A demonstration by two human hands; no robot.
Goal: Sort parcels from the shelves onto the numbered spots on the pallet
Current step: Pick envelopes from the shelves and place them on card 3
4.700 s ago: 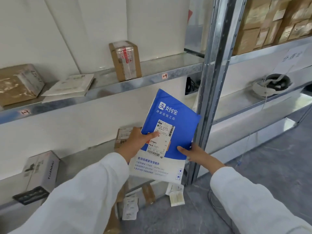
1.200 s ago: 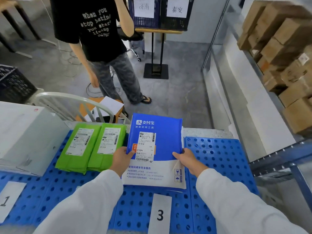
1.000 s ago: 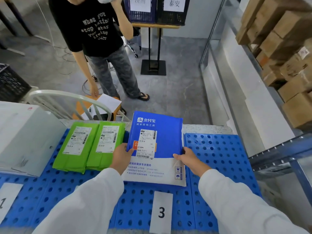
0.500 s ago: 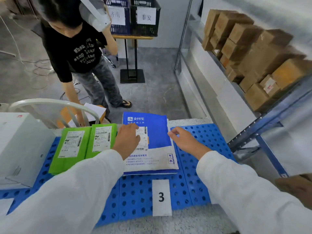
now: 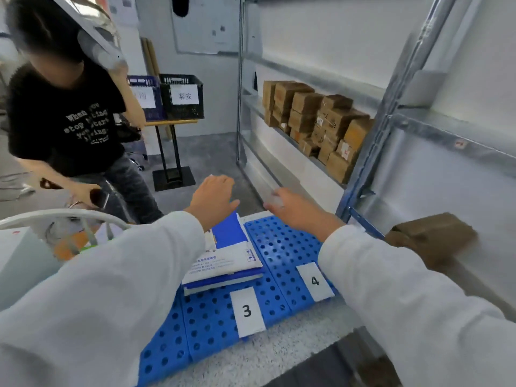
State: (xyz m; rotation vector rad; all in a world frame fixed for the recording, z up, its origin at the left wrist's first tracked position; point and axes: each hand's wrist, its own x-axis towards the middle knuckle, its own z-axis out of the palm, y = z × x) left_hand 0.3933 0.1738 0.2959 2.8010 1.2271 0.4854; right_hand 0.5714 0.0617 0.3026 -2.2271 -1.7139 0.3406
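Lower centre: label 3 (image 5: 247, 311) lies on the blue pallet (image 5: 279, 247). Just behind it, the blue-and-white mailer parcel (image 5: 226, 263) lies flat on the pallet. At centre frame, above the parcel, the left grip (image 5: 213, 196) and right grip (image 5: 290, 206) hover with fingers relaxed, holding nothing.

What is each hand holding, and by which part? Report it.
Nothing. The left hand and right hand hover open over the pallet; the blue parcel lies free behind label 3.

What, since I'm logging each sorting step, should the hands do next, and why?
Probably reach to the shelves for another parcel, perhaps the brown box beside the right sleeve. The blue parcel lies flat behind label 3, and the left hand and right hand hover open above the pallet, holding nothing.
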